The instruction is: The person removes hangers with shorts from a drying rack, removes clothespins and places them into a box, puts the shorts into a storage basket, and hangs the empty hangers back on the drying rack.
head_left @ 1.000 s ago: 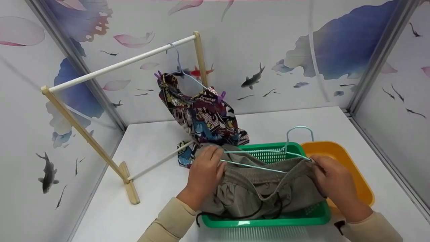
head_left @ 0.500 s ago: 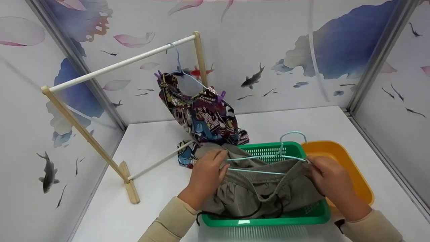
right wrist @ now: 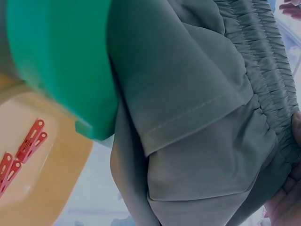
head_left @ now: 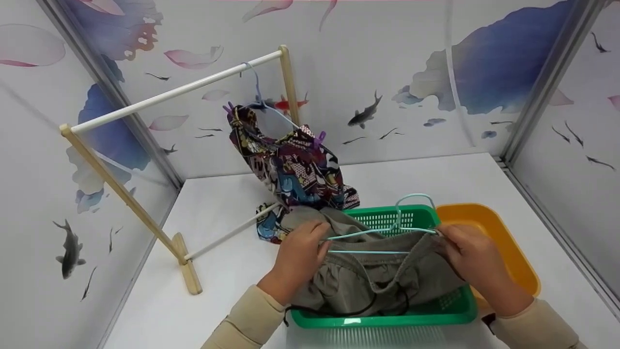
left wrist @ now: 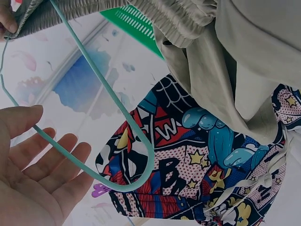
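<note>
Grey-khaki pants (head_left: 344,278) with an elastic waistband and dark drawstring lie over the green basket (head_left: 387,320). A light-blue wire hanger (head_left: 365,252) lies across the waistband opening, its hook upward. My left hand (head_left: 300,252) holds the hanger's left part; in the left wrist view its wire passes between thumb and fingers, and the rounded end sticks out past the waistband. At the waistband's right side, my right hand (head_left: 472,249) grips the cloth and the hanger's right end, which its fingers partly hide. The right wrist view shows the gathered waistband beside that hand's fingers (right wrist: 284,202).
At the back left stands a rack with a white rail (head_left: 179,90). From it hangs a colourful printed garment (head_left: 295,169) on a blue hanger, with purple clothespins (head_left: 319,139). An orange tray (head_left: 520,271) right of the basket holds several red clothespins (right wrist: 32,141).
The hanger has shifted left and toward me, levelling out. My left hand has moved slightly right and nearer, and my right hand slightly left. The pants have barely moved.
</note>
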Action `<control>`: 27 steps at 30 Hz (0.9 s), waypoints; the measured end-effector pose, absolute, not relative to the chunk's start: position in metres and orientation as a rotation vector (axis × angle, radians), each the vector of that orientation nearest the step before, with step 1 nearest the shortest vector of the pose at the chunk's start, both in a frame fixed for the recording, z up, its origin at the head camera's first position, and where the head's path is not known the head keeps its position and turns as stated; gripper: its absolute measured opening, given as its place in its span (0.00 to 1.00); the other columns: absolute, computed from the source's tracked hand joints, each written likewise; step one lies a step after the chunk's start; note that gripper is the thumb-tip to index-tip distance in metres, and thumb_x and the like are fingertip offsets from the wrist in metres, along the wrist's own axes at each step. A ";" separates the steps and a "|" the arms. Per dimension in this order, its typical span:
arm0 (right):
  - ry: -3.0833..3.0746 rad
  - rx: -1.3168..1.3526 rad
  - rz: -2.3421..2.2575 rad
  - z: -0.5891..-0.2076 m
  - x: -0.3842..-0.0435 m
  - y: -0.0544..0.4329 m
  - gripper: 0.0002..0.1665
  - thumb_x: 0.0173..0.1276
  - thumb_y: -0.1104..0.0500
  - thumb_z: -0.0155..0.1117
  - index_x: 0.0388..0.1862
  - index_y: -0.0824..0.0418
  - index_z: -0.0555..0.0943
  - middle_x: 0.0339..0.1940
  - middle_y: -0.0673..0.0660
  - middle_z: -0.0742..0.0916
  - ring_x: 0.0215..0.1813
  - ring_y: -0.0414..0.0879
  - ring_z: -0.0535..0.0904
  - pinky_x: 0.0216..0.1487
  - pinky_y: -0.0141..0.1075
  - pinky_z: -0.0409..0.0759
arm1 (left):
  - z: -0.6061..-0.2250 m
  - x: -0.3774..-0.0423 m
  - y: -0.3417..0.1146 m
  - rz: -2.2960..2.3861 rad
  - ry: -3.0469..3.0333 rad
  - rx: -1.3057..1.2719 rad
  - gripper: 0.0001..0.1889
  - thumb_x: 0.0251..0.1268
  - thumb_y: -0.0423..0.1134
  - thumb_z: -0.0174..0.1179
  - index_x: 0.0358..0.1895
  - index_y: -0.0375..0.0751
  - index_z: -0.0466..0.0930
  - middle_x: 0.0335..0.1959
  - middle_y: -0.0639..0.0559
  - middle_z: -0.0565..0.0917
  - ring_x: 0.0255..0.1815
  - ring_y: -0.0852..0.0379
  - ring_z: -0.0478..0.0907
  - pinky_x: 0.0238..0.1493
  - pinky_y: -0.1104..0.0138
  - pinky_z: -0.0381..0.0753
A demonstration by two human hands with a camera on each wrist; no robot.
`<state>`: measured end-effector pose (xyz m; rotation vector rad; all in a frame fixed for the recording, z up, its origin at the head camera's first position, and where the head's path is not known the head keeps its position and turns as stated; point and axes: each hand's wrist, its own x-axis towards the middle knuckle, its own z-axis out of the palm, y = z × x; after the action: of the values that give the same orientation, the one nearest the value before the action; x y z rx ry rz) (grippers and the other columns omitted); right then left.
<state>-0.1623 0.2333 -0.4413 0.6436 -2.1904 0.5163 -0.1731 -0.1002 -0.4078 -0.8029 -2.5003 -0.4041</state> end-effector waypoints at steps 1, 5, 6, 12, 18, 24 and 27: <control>-2.189 0.650 0.518 -0.442 -0.163 0.234 0.09 0.56 0.71 0.70 0.36 0.64 0.83 0.28 0.57 0.84 0.30 0.48 0.80 0.33 0.45 0.82 | -0.407 -0.173 -0.100 -0.410 -2.496 -0.810 0.16 0.60 0.37 0.67 0.50 0.37 0.81 0.45 0.46 0.83 0.47 0.52 0.81 0.47 0.62 0.82; -2.181 0.660 0.521 -0.442 -0.164 0.234 0.08 0.71 0.60 0.60 0.36 0.64 0.83 0.28 0.57 0.84 0.30 0.50 0.80 0.33 0.46 0.82 | -0.406 -0.171 -0.099 -0.432 -2.480 -0.824 0.13 0.61 0.36 0.66 0.48 0.38 0.82 0.41 0.47 0.83 0.42 0.53 0.82 0.42 0.64 0.83; -2.177 0.661 0.520 -0.442 -0.164 0.234 0.14 0.74 0.56 0.56 0.36 0.64 0.83 0.29 0.57 0.84 0.31 0.50 0.80 0.33 0.46 0.82 | -0.407 -0.171 -0.099 -0.436 -2.480 -0.825 0.12 0.61 0.35 0.66 0.47 0.38 0.82 0.40 0.48 0.84 0.40 0.54 0.82 0.41 0.64 0.83; -2.173 0.658 0.514 -0.441 -0.164 0.233 0.10 0.72 0.59 0.59 0.35 0.63 0.83 0.28 0.56 0.84 0.29 0.48 0.79 0.32 0.44 0.82 | -0.408 -0.171 -0.097 -0.449 -2.483 -0.839 0.09 0.61 0.34 0.66 0.44 0.37 0.83 0.37 0.49 0.85 0.37 0.55 0.83 0.38 0.66 0.84; -2.192 0.655 0.486 -0.441 -0.165 0.231 0.14 0.74 0.55 0.57 0.36 0.63 0.83 0.28 0.56 0.84 0.29 0.49 0.80 0.31 0.43 0.83 | -0.410 -0.172 -0.096 -0.438 -2.509 -0.854 0.06 0.64 0.32 0.63 0.43 0.37 0.84 0.35 0.49 0.85 0.36 0.56 0.83 0.37 0.67 0.83; -2.225 0.645 0.493 -0.438 -0.167 0.227 0.17 0.46 0.74 0.76 0.36 0.64 0.84 0.29 0.56 0.86 0.29 0.48 0.81 0.32 0.43 0.84 | -0.410 -0.173 -0.099 -0.388 -2.535 -0.852 0.05 0.62 0.28 0.62 0.40 0.37 0.83 0.31 0.49 0.84 0.32 0.56 0.83 0.33 0.68 0.83; -2.252 0.641 0.516 -0.437 -0.167 0.225 0.17 0.47 0.73 0.76 0.37 0.65 0.84 0.30 0.57 0.86 0.31 0.49 0.83 0.34 0.43 0.84 | -0.409 -0.173 -0.101 -0.383 -2.540 -0.846 0.06 0.58 0.25 0.64 0.37 0.39 0.82 0.28 0.51 0.83 0.30 0.57 0.82 0.30 0.69 0.82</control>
<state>-0.1674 0.2252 -0.4373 0.6411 -2.2516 0.5160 -0.1730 -0.1007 -0.4091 -0.8455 -2.5403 -0.3828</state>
